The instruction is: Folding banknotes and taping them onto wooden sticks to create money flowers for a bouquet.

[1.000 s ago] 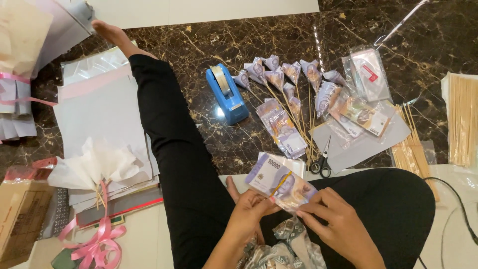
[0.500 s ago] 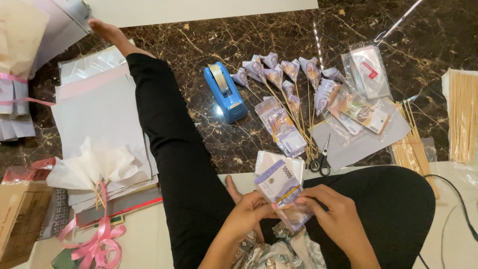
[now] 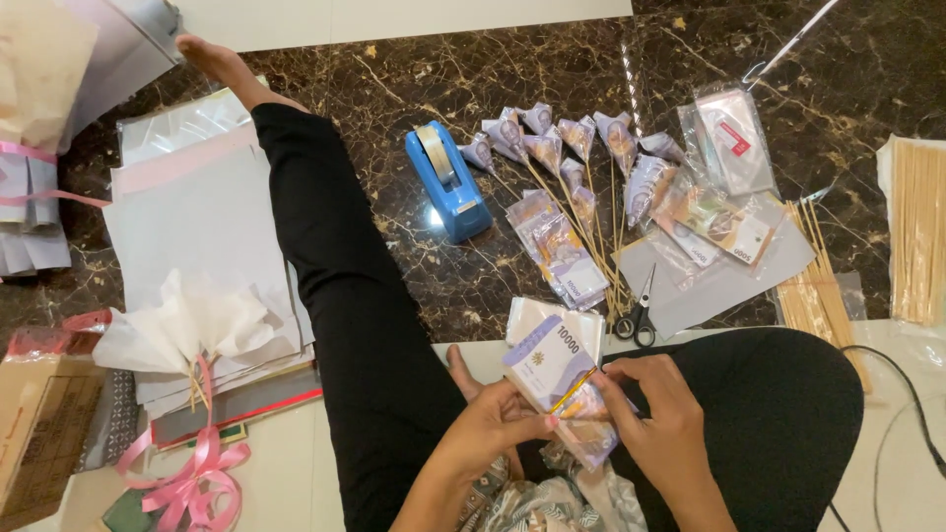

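Observation:
I sit on the floor with one leg in black stretched out ahead. My left hand (image 3: 496, 424) and my right hand (image 3: 652, 419) both grip a stack of purple banknotes (image 3: 552, 366) bound with a yellow rubber band, held over my lap. My right fingers pinch the band at the stack's lower edge. Crumpled clear plastic wrap (image 3: 552, 502) lies in my lap under the hands. Beyond the stack, several banknotes folded into cones on thin sticks (image 3: 567, 148) fan out on the dark marble floor.
A blue tape dispenser (image 3: 448, 182) stands near my leg. Black scissors (image 3: 639, 315), plastic sleeves with notes (image 3: 724, 222) and bundles of wooden skewers (image 3: 916, 232) lie to the right. White wrapping sheets (image 3: 197, 227), a tissue flower (image 3: 187, 325) and pink ribbon (image 3: 187, 483) lie left.
The banknote stack has been turned from lying flat and fanned to standing more upright between both hands, and my right fingers have come onto the rubber band.

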